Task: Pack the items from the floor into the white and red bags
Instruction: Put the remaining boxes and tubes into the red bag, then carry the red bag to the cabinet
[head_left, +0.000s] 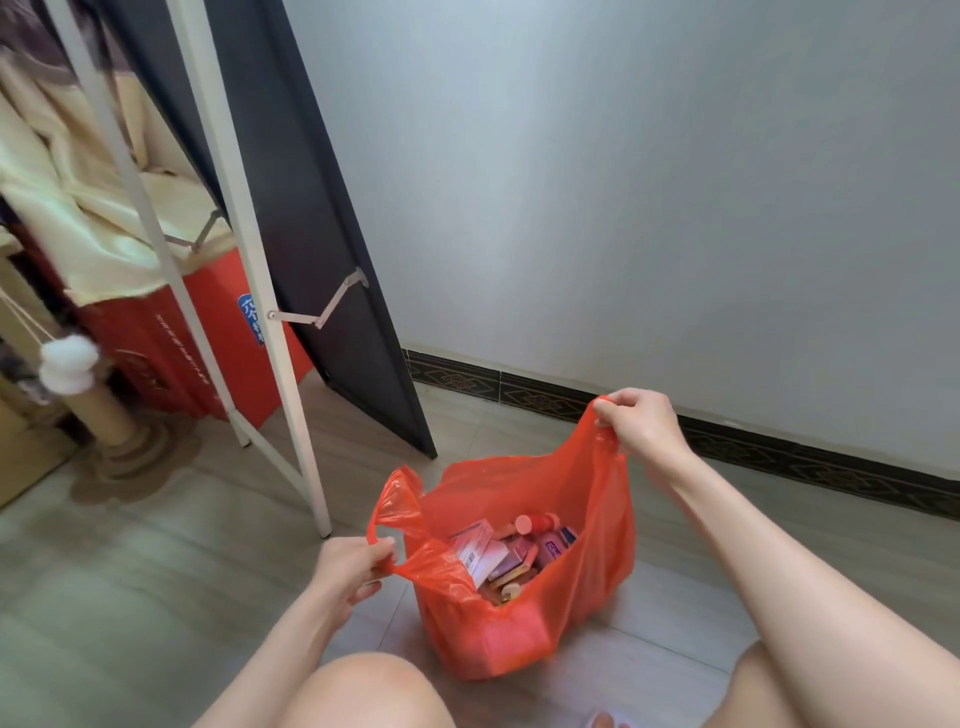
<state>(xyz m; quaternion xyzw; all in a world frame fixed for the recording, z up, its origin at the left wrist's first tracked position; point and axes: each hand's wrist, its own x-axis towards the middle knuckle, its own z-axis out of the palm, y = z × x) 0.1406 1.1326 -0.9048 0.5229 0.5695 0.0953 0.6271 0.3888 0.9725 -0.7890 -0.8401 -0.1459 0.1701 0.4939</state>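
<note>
Red bag (519, 613) sits on the tiled floor (130, 571) between the person's knees, mouth held open, with boxes and small bottles (511, 551) heaped inside. Left hand (353, 569) pinches the bag's near-left handle; right hand (641, 421) grips the far-right handle, lifted above the bag. White frame leg (291, 395) stands just left of the bag.

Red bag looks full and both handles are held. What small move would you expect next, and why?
Probably bringing the two handles together to tie or lift. The left hand pinches one handle, the right hand holds the other higher, and the red bag on the floor already holds boxes and bottles.
</note>
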